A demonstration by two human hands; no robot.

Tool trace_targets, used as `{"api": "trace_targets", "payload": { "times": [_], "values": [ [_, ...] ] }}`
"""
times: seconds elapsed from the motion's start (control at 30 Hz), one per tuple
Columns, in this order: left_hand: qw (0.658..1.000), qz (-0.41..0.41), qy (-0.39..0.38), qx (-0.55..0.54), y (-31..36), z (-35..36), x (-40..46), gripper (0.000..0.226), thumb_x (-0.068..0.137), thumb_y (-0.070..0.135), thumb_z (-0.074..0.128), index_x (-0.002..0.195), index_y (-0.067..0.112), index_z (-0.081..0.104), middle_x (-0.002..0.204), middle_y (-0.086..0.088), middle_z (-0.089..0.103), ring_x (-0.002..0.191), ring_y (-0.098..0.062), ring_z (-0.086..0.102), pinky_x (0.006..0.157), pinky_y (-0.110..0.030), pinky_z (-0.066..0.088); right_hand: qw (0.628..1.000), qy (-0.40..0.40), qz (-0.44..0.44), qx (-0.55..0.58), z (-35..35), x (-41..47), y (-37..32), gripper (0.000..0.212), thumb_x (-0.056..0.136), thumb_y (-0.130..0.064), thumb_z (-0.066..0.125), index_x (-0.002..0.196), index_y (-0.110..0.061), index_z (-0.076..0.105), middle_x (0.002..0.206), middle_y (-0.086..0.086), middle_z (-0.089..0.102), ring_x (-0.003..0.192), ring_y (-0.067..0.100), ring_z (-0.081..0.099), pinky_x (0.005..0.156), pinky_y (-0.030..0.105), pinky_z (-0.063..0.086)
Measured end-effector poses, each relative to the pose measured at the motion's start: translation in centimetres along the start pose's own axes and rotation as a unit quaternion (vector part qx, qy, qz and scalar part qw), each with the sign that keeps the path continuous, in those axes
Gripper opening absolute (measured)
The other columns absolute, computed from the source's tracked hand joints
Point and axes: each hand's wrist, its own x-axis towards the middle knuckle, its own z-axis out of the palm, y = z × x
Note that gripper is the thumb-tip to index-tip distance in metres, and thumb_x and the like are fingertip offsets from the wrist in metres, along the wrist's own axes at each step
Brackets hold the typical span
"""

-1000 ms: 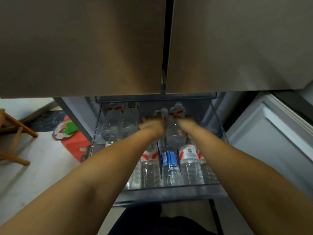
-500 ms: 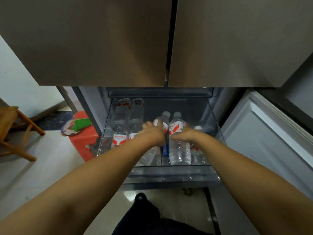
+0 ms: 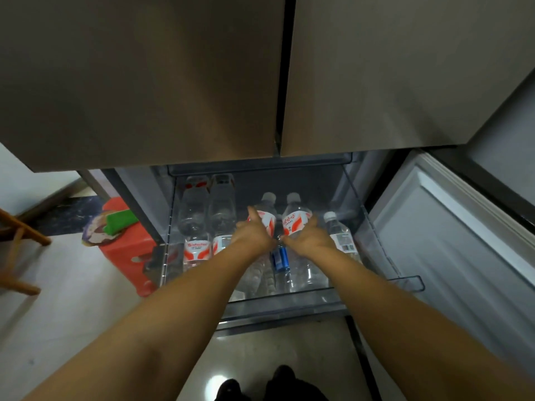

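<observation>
Tiled floor [image 3: 72, 285], fridge drawer [image 3: 289, 302] pulled open. Mid-drawer: left hand [image 3: 254, 238] grips left red-labelled bottle [image 3: 267, 219]; right hand [image 3: 311, 240] grips right red-labelled bottle [image 3: 295, 221]. Left edge: four bottles [image 3: 194, 209]. Also one blue-labelled bottle [image 3: 280, 257], one white-labelled bottle [image 3: 341, 235].

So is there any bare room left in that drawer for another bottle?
Yes, the back right corner of the clear plastic drawer: bare floor between its rear wall, its right wall and the small white-labelled clear bottle. Elsewhere it is crowded: the left hand and right hand each grip a red-and-white-labelled clear bottle, with more bottles packed left and in front.
</observation>
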Motion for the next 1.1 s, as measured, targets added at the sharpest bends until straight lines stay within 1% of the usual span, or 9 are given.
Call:
{"api": "trace_targets", "payload": {
  "times": [0.1,0.2,0.33,0.43,0.53,0.67,0.9,1.03,1.1],
  "values": [
    [1.0,0.003,0.008,-0.014,-0.8,-0.2,0.3,0.12,0.074,0.038,0.078,0.151,0.027,-0.014,0.152,-0.021,0.026,0.131,-0.042,0.042,0.098,-0.048,0.049,0.999,-0.014,0.003,0.031,-0.1,0.4,0.4,0.099,0.073,-0.053,0.072,0.148,-0.021,0.017,0.129,0.012,0.053,0.104,0.031,0.063,0.091,0.041,0.053],
    [0.998,0.021,-0.007,-0.067,-1.2,-0.9,0.4,0.116,0.075,0.035,0.077,0.152,0.021,-0.007,0.147,-0.017,0.035,0.122,-0.037,0.052,0.076,-0.037,0.055,0.99,-0.064,0.008,0.129,-1.0,0.6,0.6,0.067,0.078,-0.04,0.074,0.131,-0.016,0.042,0.11,0.006,0.059,0.087,0.022,0.061,0.075,0.032,0.053],
    [0.967,0.037,-0.11,-0.228,-1.3,-2.8,1.7,0.098,0.051,0.037,0.084,0.138,0.012,0.045,0.128,-0.014,0.059,0.111,-0.031,0.063,0.092,-0.044,0.054,0.929,-0.18,0.072,0.314,-3.1,-0.2,0.8,0.045,0.084,-0.044,0.069,0.11,-0.008,0.061,0.085,0.01,0.07,0.071,0.026,0.069,0.063,0.035,0.059],
    [0.935,0.035,-0.202,-0.288,-0.7,-4.2,0.4,0.085,0.044,0.039,0.085,0.121,0.011,0.06,0.114,-0.016,0.068,0.103,-0.033,0.067,0.097,-0.053,0.049,0.871,-0.219,0.081,0.431,-5.0,-1.2,0.8,0.025,0.089,-0.031,0.067,0.092,-0.007,0.061,0.058,0.01,0.069,0.046,0.023,0.068,0.042,0.036,0.056],
    [0.908,0.052,-0.256,-0.328,0.6,-5.9,-2.6,0.056,0.072,0.035,0.078,0.118,0.009,0.06,0.108,-0.014,0.07,0.098,-0.03,0.067,0.097,-0.048,0.049,0.846,-0.234,0.074,0.473,-6.5,-1.9,1.3,0.028,0.088,-0.031,0.068,0.101,-0.007,0.065,0.071,0.012,0.072,0.057,0.025,0.07,0.053,0.038,0.059],
    [0.863,0.077,-0.308,-0.394,0.8,-5.6,-4.9,0.029,0.09,0.032,0.06,0.109,0.01,0.063,0.088,-0.01,0.072,0.077,-0.023,0.069,0.073,-0.035,0.056,0.818,-0.229,0.065,0.523,-7.8,-3.4,2.8,0.035,0.085,-0.03,0.07,0.11,-0.005,0.065,0.092,0.016,0.07,0.082,0.029,0.069,0.079,0.042,0.057],
    [0.763,0.093,-0.399,-0.5,0.3,-5.4,-9.5,0.039,0.088,0.043,0.059,0.103,0.008,0.064,0.085,-0.011,0.07,0.071,-0.023,0.068,0.075,-0.036,0.057,0.719,-0.187,-0.018,0.669,-8.0,-8.2,5.8,0.069,0.073,-0.048,0.077,0.128,-0.012,0.057,0.103,0.017,0.068,0.092,0.033,0.068,0.092,0.051,0.05],
    [0.72,0.113,-0.453,-0.513,-0.9,-6.2,-11.3,0.046,0.085,0.044,0.059,0.112,0.006,0.058,0.085,-0.011,0.069,0.069,-0.022,0.068,0.067,-0.034,0.06,0.691,-0.145,-0.063,0.705,-7.4,-12.5,6.8,0.066,0.073,-0.048,0.073,0.124,-0.007,0.06,0.102,0.016,0.066,0.088,0.031,0.066,0.086,0.046,0.054],
    [0.71,0.134,-0.488,-0.49,-1.5,-6.3,-12.0,0.054,0.082,0.045,0.061,0.118,0.006,0.055,0.093,-0.011,0.066,0.078,-0.022,0.067,0.073,-0.036,0.059,0.694,-0.089,-0.071,0.711,-6.9,-15.0,7.0,0.047,0.079,-0.04,0.07,0.109,-0.004,0.067,0.093,0.015,0.067,0.08,0.027,0.067,0.081,0.041,0.056]
  ]
}}
